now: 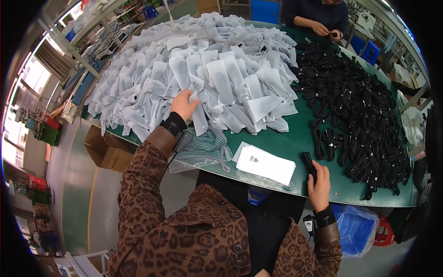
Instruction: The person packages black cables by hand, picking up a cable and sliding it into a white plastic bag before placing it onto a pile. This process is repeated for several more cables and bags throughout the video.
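A large heap of frosted white pouches (221, 83) covers the far left and middle of the green table. My left hand (184, 105) reaches over the heap's near edge, its fingers apart and touching the pouches. One slim pouch (200, 121) lies just beside it. At the table's front edge my right hand (319, 187) is closed on a coiled black cable bundle (308, 162), with thumb and fingers on either side. To the left of that hand is a flat stack of white pouches (265, 164) with a small dark print.
Many black cable bundles (350, 106) spread over the table's right side. A clear bag of grey-green cords (203, 145) lies at the front edge. Across the table a person (318, 18) handles something small and dark. Below stand a cardboard box (110, 152) and a blue lined bin (353, 228).
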The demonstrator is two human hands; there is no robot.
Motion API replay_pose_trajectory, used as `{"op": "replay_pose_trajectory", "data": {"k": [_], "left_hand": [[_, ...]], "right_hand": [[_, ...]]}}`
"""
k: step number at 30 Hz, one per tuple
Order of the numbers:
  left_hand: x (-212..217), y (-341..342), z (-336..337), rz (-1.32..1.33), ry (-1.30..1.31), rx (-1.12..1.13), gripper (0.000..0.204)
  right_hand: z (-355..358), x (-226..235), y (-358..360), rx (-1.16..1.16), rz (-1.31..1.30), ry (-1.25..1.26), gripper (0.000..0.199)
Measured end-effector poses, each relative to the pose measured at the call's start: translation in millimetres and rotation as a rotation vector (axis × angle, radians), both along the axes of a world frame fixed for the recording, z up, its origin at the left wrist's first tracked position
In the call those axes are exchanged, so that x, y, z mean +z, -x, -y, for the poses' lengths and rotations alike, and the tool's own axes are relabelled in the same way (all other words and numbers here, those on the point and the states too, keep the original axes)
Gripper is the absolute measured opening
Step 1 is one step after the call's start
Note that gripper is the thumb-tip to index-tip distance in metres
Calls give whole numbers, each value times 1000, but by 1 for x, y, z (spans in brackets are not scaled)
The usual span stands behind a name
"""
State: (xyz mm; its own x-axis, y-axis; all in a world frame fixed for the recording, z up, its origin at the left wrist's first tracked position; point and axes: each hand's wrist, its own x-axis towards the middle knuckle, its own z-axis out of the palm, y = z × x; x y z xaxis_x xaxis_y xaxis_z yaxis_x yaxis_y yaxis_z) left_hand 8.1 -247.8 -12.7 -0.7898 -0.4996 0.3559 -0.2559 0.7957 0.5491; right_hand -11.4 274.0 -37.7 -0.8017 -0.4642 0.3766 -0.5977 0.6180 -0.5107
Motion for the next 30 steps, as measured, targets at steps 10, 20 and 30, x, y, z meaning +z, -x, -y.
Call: {"op": "replay_pose_trajectory", "data": {"k": [10,20,30], "left_hand": [[100,26,71,-414,421,83,36],[2,-18,-243,-64,-221,-933,13],[-36,-11,-285,18,-42,-939,13]], "right_hand": [[8,1,10,-19,-46,-18,49],[3,4,7,-42,97,67,42],[2,12,-20,9,163,243,41]]}}
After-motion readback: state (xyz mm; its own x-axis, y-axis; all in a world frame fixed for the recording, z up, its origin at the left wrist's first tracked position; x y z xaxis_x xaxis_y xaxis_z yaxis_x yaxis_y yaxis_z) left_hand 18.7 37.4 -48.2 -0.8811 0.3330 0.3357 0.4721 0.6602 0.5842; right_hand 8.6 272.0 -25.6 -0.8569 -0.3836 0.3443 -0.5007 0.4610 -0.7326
